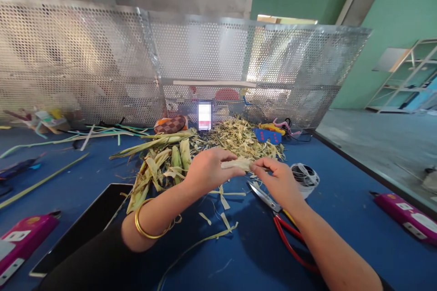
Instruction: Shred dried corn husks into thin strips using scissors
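Note:
A pale strip of corn husk [241,163] is stretched between my two hands above the blue table. My left hand [210,166] grips its left end between thumb and fingers. At the other end, my right hand [275,177] pinches the strip with thumb and forefinger. Scissors [273,207] with red handles lie beneath my right forearm, blades partly spread. Below the hands are husk scraps [223,202] and a long thin husk strand [205,238]. Larger corn husks [150,173] are heaped left of my left hand.
A pile of husk shreds [239,134] lies behind my hands, near a lit phone screen [205,116]. A spool of white string [305,177] stands right. A black tray [82,227] and magenta boxes [406,216] flank my arms. Perforated metal panels [205,50] rise behind.

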Motion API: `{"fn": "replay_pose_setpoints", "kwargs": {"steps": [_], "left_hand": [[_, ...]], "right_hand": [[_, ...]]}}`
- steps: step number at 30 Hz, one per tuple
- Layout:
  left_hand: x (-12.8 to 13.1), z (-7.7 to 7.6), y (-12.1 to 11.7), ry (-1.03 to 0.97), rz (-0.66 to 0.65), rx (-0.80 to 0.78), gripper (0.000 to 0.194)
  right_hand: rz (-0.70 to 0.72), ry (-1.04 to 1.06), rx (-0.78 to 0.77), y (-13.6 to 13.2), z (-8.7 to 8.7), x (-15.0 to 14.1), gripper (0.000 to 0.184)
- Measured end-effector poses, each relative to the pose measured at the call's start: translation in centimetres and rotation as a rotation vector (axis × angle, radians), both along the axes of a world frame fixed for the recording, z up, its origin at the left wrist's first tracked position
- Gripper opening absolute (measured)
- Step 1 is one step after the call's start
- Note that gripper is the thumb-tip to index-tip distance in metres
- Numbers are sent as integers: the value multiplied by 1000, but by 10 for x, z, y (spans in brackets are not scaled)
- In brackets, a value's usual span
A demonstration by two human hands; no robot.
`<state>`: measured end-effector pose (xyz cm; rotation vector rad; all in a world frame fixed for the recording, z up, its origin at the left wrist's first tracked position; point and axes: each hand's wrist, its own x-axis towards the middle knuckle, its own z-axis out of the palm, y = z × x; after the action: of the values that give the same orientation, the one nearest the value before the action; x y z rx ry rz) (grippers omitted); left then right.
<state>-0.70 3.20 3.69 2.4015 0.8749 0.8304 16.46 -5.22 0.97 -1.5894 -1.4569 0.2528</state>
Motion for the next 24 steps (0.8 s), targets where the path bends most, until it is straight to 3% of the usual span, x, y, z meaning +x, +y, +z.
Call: {"fn": "replay_pose_setpoints", "kwargs": {"steps": [2,6,10,12,16,24], "left_hand": [[0,0,-3,57,-22,25,24],[-1,4,-5,141,-37,-95,34],[-4,11,-10,64,100,165,44],[-4,11,-14,144,72,204,37],[0,3,-11,357,-5,115,18],[3,-5,1,201,-91,-124,27]], "right_hand": [[31,-63,14,-1,1,-3,22],[13,-129,33,-1,1,-3,20],[14,-242,89,1,-3,-4,18],[40,-337,119,2,-6,-7,16],[72,-473,155,3,-12,-15,14],[122,-233,49,0,-4,-13,17]]}}
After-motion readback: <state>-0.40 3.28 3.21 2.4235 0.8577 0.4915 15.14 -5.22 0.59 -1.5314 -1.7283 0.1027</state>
